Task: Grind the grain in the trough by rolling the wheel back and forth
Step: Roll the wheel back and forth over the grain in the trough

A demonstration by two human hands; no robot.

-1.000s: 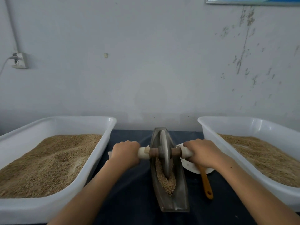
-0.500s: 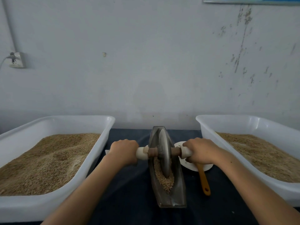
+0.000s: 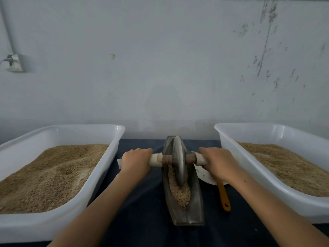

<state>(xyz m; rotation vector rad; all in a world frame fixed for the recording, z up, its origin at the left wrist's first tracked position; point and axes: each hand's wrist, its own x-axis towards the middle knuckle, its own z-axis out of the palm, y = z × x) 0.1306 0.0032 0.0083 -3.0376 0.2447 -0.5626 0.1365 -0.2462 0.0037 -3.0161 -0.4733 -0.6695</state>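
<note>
Over the trough [image 3: 185,207] both my hands, left [image 3: 137,162] and right [image 3: 218,162], grip the wheel [image 3: 178,164] axle tight; most grain [image 3: 179,191] looks whole, grinding far from finished.

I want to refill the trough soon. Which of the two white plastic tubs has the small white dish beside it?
The right white plastic tub: the small white dish lies beside its wall, with an orange handle.

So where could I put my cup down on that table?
Bare dark cloth lies between the left tub and the trough, under the left arm. A narrower strip runs near the right tub. Beside the trough's right it is crowded: white dish and orange handle.
</note>
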